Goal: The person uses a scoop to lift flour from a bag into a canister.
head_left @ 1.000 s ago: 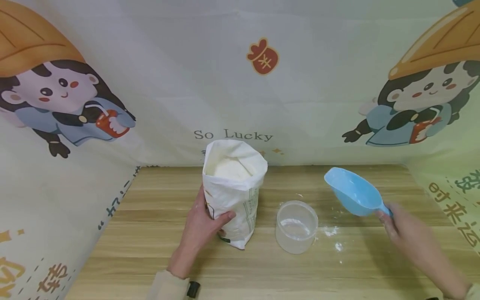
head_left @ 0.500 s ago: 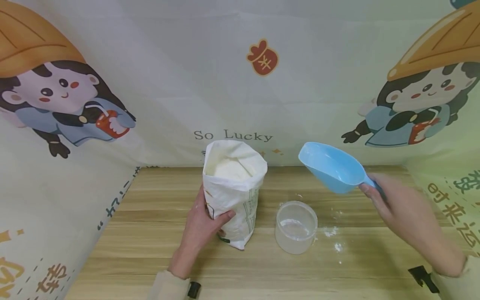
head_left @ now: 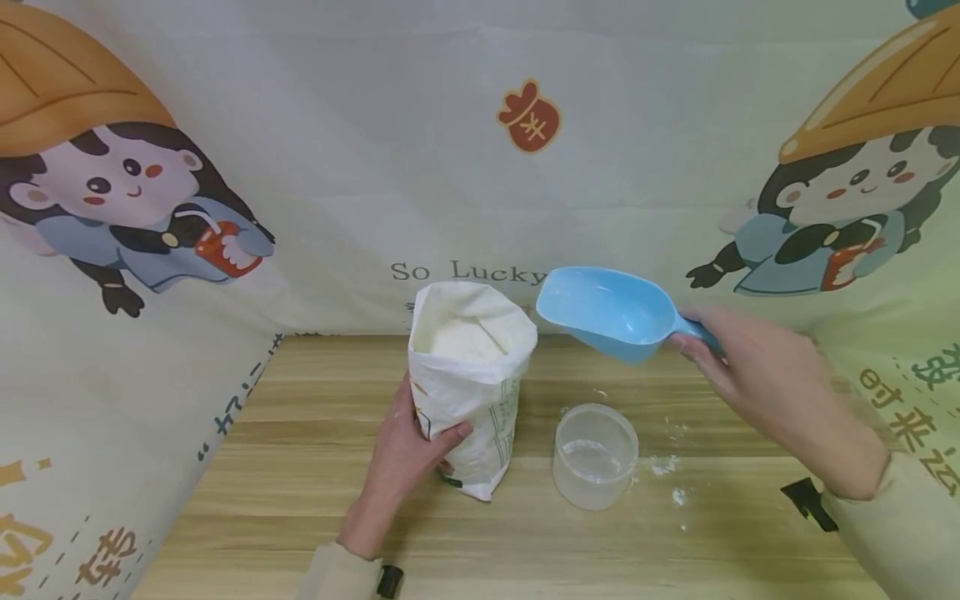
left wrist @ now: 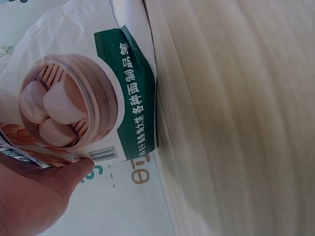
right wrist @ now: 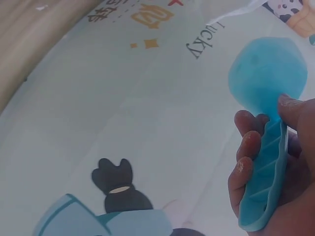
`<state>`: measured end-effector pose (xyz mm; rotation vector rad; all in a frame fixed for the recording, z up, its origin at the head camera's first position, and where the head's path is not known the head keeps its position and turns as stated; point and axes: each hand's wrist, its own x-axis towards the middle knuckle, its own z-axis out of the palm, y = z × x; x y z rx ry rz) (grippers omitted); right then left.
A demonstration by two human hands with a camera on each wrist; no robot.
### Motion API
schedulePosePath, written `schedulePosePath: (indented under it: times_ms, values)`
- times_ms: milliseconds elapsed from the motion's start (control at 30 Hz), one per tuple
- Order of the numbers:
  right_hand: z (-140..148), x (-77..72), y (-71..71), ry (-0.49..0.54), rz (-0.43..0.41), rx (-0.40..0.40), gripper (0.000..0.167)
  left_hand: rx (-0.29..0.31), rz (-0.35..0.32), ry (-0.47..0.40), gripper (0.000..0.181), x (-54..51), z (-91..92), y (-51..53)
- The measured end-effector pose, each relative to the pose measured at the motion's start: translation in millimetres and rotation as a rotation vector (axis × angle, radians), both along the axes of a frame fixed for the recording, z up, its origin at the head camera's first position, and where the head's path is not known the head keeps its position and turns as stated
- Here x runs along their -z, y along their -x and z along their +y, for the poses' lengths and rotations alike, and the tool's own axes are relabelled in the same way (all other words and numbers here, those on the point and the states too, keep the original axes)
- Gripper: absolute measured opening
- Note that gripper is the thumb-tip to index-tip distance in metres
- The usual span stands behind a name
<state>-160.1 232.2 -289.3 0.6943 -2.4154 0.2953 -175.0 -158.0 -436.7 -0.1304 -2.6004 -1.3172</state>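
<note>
A white paper flour bag (head_left: 480,417) stands with its top open, white flour (head_left: 461,337) visible inside. My left hand (head_left: 412,446) grips the bag low on its left side, thumb across the front. In the left wrist view, the bag's printed face (left wrist: 69,103) shows steamed buns. My right hand (head_left: 772,375) holds a light blue scoop (head_left: 611,312) by its handle, up in the air just right of the bag's mouth. Its bowl looks empty. In the right wrist view, fingers curl round the scoop's ribbed handle (right wrist: 266,172). A clear plastic tub (head_left: 596,458) sits below the scoop.
Spilled flour (head_left: 663,465) dusts the wooden table (head_left: 262,500) right of the tub. A printed cloth backdrop (head_left: 337,167) rises behind the table and along both sides. A black strap (head_left: 810,504) hangs by the right sleeve.
My right hand has carried the scoop up and leftward, from above the right part of the table to beside the bag's mouth. The left hand, bag and tub stay put.
</note>
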Motion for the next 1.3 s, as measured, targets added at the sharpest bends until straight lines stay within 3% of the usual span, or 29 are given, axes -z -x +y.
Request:
schedulePosePath:
  times_ms: [300,733,1067,1167,1300]
  values:
    - [-24,-24.1,16.1,-0.048,0.076,-0.066,0.030,0.008,0.021,0.004,0.111,2.3,-1.4,-0.1]
    - [-79,-62.4,32.1,-0.281,0.209,-0.049,0.021,0.018,0.015,-0.013,0.113,0.2,-1.8,-0.2]
    - [-123,-78.9,37.1,-0.540,0.114,0.005,0.020,0.029,0.020,-0.010,0.111,0.6,-1.7,1.9]
    - [-136,-83.2,34.8,-0.581,0.087,0.009,0.008,0.034,0.022,-0.022,0.110,0.3,-1.2,1.5]
    - [-151,-89.7,30.3,-0.630,0.076,0.021,0.024,0.037,0.020,-0.035,0.110,0.0,-1.5,0.8]
